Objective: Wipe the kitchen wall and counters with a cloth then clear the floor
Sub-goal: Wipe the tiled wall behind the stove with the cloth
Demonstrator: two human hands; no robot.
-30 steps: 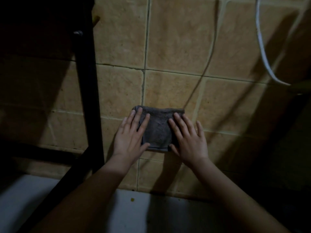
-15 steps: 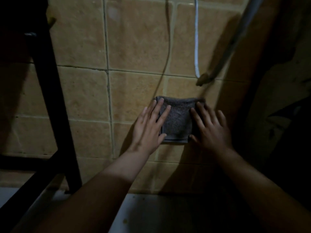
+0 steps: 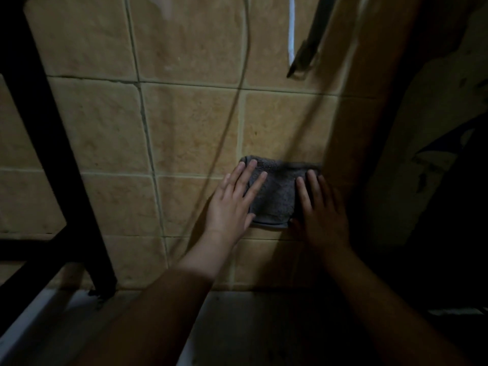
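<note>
- A dim view looks down at two bare arms reaching to a tan tiled wall [image 3: 184, 133].
- A folded grey cloth [image 3: 276, 196] lies flat against the wall, low down, just above the white counter [image 3: 237, 313], close to a shadowed corner on the right.
- The left hand [image 3: 232, 204] presses the cloth's left edge with straight, spread fingers; nothing is clenched.
- The right hand [image 3: 323, 210] presses the right edge the same way, fingers flat, not grasping.
- Risk: with only flat palms pinning it, the cloth could slip down or bunch if pressure eases on either side.
- Risk: a white cable [image 3: 291, 30] and a dark bar [image 3: 306, 54] hang just above; a wide upward stroke could snag them.
- A black frame [image 3: 52, 143] stands at left, its top cut off.
- The right side is almost black; what stands there cannot be made out. The floor is out of view.
</note>
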